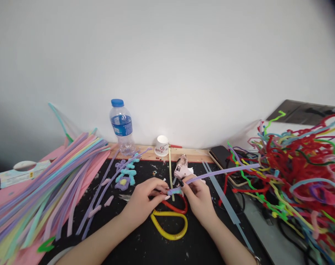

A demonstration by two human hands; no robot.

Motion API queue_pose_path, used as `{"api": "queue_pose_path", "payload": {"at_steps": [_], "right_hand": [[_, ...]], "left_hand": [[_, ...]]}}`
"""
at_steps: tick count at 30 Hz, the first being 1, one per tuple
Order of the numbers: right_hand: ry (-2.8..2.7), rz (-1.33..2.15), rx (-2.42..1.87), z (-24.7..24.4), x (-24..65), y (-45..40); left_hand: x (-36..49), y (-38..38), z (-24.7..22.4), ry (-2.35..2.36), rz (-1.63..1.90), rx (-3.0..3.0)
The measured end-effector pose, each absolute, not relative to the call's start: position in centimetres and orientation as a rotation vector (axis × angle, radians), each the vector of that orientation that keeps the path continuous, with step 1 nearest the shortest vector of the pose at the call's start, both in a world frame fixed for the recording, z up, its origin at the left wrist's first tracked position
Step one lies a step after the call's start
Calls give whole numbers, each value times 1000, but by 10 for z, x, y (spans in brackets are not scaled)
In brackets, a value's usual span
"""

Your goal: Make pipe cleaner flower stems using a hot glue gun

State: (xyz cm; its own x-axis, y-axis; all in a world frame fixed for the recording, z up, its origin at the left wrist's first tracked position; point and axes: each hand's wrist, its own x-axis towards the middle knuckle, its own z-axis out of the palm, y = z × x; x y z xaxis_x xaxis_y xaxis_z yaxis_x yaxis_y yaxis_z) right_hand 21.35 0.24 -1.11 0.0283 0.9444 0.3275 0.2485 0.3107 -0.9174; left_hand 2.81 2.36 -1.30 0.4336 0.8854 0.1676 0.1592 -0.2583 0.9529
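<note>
A lilac pipe cleaner point(225, 171) runs from between my hands out to the upper right. Its near end meets a short wound piece in lilac and blue point(175, 191). My left hand point(144, 198) pinches the left end of that piece with thumb and fingertips. On the other side my right hand point(199, 200) is closed on the pipe cleaner between thumb and forefinger. Scissors with a yellow and a red handle loop point(169, 236) lie on the black mat below the hands. Left of them sits a fuzzy purple flower with a yellow centre point(123, 183) beside turquoise curled pieces point(129, 173).
Pastel pipe cleaners point(73, 173) spread across the left side; a tangled colourful heap point(300, 158) fills the right. A water bottle point(122, 127), paper cup point(162, 145) and pale pink glue gun point(182, 169) stand or lie toward the wall. Pale blue strips point(225, 202) lie right of my hand.
</note>
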Motion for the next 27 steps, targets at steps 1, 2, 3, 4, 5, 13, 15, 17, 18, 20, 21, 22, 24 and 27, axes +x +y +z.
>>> {"api": "queue_pose_path", "payload": {"at_steps": [1,2,3,4,5,13,15,17,18,20,21,22,24,27], "right_hand": [[-1457,809,-1155,-10,213,2],[-1450,831,-1149,-9,212,2],[-1446,853,-1144,-8,212,2],[-1445,871,-1139,-7,211,2],[-1448,886,-1136,-7,210,2],[-1442,971,-1108,-6,208,1],[-1446,967,-1104,-6,208,1],[-1456,951,-1108,-6,208,1],[-1463,936,-1113,-6,208,1],[-1484,896,-1131,-6,208,0],[-1497,872,-1143,-6,208,0],[-1509,848,-1154,-7,208,-1],[-1544,803,-1170,-7,209,-3],[-1632,736,-1149,-5,209,-5]], "left_hand": [[27,24,-13,912,917,1746],[27,24,-13,913,911,1802],[26,24,-13,916,905,1864],[25,25,-12,917,895,1926],[25,25,-12,917,884,1981],[22,27,-12,840,745,2274],[22,27,-13,825,718,2312],[22,26,-13,817,706,2339],[22,26,-12,819,708,2347],[23,26,-11,832,726,2349],[23,26,-10,841,742,2344],[23,25,-9,853,756,2338],[23,24,-8,883,772,2330],[23,22,-8,937,783,2321]]}}
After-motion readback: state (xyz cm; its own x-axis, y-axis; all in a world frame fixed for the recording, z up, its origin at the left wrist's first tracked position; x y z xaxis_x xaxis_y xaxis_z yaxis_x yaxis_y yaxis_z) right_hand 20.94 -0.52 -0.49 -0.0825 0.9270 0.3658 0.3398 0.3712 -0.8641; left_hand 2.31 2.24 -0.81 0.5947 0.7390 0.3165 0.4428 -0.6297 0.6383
